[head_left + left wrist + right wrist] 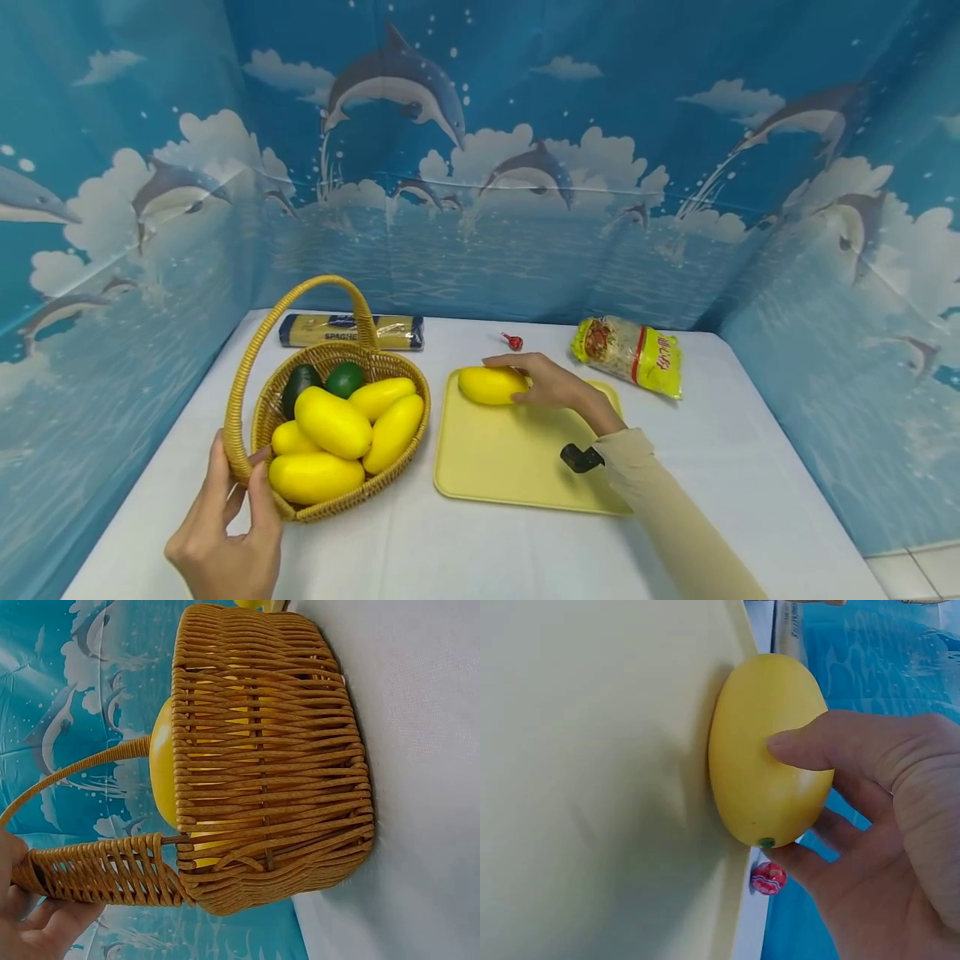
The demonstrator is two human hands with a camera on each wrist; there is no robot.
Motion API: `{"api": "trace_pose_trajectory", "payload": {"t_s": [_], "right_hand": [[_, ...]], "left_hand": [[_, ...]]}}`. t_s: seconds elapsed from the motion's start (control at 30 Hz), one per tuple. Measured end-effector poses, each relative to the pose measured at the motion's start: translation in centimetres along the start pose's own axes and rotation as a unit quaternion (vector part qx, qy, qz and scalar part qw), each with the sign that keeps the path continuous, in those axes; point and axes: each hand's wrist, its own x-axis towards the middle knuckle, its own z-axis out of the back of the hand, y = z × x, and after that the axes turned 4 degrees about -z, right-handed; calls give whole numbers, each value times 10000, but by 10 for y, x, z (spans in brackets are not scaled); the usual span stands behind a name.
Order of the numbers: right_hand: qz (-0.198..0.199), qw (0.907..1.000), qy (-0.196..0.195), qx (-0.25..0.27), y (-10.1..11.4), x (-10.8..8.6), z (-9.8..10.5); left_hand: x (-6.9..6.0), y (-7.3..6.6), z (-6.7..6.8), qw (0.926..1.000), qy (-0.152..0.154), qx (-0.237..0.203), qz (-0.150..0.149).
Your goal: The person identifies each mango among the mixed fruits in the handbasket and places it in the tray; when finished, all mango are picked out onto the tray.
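Note:
My left hand (228, 529) pinches the handle (238, 400) of a brown wicker basket (352, 500) near its base. Several yellow mangoes (333, 423) fill this basket, together with two dark green avocados (346, 379) at the back. In the right wrist view, my right hand (885, 802) grips another yellow mango (761, 750), thumb on one side and fingers round the other. That mango lies at the back left of a pale yellow tray (517, 467); whether it touches the surface I cannot tell. The left wrist view has the basket's woven side standing on the white cloth.
Behind the basket lies a spaghetti pack (401, 332). A small red wrapped candy (513, 342) sits beyond the tray, and a yellow-and-clear food bag (630, 354) is at the back right. Dolphin-print curtains (480, 242) border the white table (390, 550).

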Motion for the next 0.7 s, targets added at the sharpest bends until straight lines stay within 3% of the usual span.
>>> {"api": "trace_pose_trajectory", "payload": {"t_s": [0.7], "right_hand": [[-207, 9997, -83, 64, -12, 6, -5]], "left_hand": [[1, -3, 2, 9997, 118, 53, 201]]}}
